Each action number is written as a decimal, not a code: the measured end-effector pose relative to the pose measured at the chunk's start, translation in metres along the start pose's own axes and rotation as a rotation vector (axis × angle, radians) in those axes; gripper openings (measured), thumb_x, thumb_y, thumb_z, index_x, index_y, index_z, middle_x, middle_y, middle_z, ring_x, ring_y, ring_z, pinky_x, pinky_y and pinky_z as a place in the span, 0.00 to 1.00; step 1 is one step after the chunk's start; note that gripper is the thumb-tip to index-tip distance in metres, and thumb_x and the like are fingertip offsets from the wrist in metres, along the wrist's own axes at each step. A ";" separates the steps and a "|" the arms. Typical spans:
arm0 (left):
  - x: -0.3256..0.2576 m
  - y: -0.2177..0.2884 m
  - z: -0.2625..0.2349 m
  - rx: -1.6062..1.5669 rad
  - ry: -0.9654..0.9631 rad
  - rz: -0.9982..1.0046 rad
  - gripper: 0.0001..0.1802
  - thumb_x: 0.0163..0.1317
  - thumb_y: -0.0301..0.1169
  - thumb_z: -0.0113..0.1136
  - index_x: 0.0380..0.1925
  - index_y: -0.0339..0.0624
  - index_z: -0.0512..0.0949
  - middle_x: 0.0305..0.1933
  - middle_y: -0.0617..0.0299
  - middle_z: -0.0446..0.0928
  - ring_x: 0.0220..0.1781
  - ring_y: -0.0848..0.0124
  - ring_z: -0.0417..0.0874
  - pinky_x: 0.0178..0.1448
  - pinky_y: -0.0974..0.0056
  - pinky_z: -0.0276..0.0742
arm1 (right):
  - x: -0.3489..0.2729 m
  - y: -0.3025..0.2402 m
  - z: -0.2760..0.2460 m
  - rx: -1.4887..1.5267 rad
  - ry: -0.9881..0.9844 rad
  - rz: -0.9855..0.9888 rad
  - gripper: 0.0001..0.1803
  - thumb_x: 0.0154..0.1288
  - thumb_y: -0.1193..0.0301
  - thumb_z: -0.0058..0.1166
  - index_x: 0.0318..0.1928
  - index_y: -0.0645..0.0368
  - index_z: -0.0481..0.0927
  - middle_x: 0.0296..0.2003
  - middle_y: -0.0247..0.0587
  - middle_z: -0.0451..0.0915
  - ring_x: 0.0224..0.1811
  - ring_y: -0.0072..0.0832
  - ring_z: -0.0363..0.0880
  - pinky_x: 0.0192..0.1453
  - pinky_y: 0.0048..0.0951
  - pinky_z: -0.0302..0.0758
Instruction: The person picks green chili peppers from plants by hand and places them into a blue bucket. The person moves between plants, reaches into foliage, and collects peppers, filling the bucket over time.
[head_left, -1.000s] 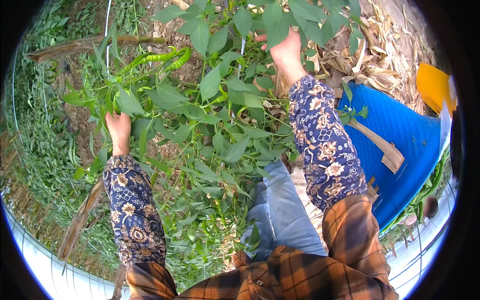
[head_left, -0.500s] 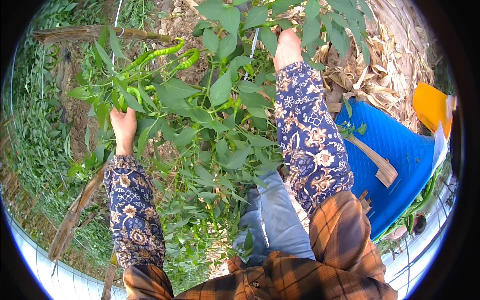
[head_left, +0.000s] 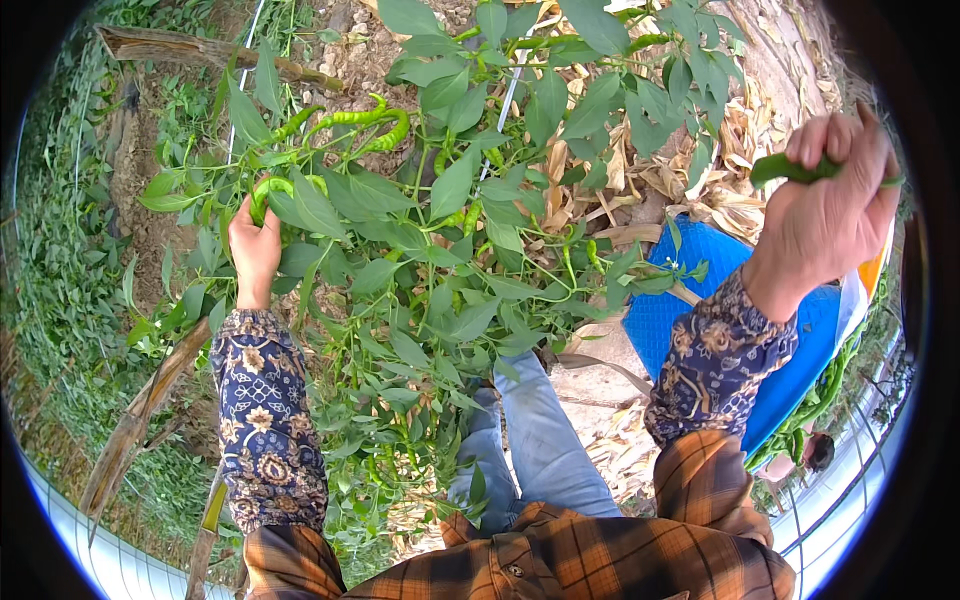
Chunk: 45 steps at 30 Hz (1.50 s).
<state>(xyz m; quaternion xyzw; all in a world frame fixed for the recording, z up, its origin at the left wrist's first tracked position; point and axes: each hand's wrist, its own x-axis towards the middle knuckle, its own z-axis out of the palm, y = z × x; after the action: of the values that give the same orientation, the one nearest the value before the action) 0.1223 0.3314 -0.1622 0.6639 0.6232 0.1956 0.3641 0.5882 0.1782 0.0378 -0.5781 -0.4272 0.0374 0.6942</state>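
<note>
My right hand is raised above the blue tub at the right, its fingers closed round a green chili pepper whose ends stick out on both sides. At the left, my left hand pinches a curved light-green chili pepper among the leaves; whether it still hangs from the stem is hidden. More wrinkled peppers hang on the pepper plant just above and right of the left hand. Both forearms wear dark blue flowered sleeves.
The blue tub stands at my right, with a heap of green peppers beyond its rim. Dry husks cover the ground. Wooden stakes and a white string stand among the plants. Another person shows at the lower right.
My right hand has come out of the foliage at the top and swung right over the blue tub, now with a pepper in it. My left hand has stayed about where it was.
</note>
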 end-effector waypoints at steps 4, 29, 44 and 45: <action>-0.006 0.022 -0.007 0.093 0.010 0.075 0.24 0.65 0.25 0.57 0.62 0.39 0.73 0.51 0.56 0.83 0.48 0.74 0.81 0.54 0.68 0.75 | 0.058 0.058 0.114 -0.981 -0.488 -0.265 0.12 0.61 0.71 0.57 0.38 0.69 0.82 0.36 0.55 0.84 0.39 0.44 0.84 0.43 0.37 0.80; -0.004 0.003 -0.011 0.084 0.005 0.076 0.26 0.61 0.25 0.58 0.61 0.37 0.73 0.59 0.45 0.77 0.61 0.57 0.79 0.65 0.61 0.70 | 0.019 0.024 0.124 -0.367 -0.632 -0.029 0.15 0.66 0.74 0.55 0.52 0.64 0.78 0.29 0.40 0.83 0.23 0.19 0.77 0.28 0.22 0.74; -0.008 0.000 -0.002 0.008 -0.056 0.174 0.27 0.63 0.20 0.56 0.63 0.32 0.70 0.63 0.47 0.74 0.63 0.60 0.77 0.66 0.62 0.70 | -0.094 0.148 0.085 -0.318 0.018 0.908 0.12 0.68 0.70 0.53 0.43 0.69 0.74 0.27 0.37 0.81 0.19 0.20 0.73 0.15 0.25 0.66; -0.007 -0.001 -0.003 0.024 -0.047 0.184 0.27 0.63 0.21 0.56 0.63 0.33 0.70 0.63 0.47 0.74 0.63 0.60 0.77 0.66 0.62 0.70 | -0.079 0.147 0.073 -0.321 0.103 0.859 0.11 0.68 0.69 0.54 0.38 0.68 0.76 0.27 0.38 0.81 0.20 0.20 0.74 0.16 0.25 0.67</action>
<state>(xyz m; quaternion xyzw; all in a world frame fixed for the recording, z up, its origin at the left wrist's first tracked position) 0.1188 0.3252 -0.1598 0.7270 0.5534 0.2050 0.3511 0.5567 0.2393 -0.1308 -0.8039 -0.1142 0.2263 0.5380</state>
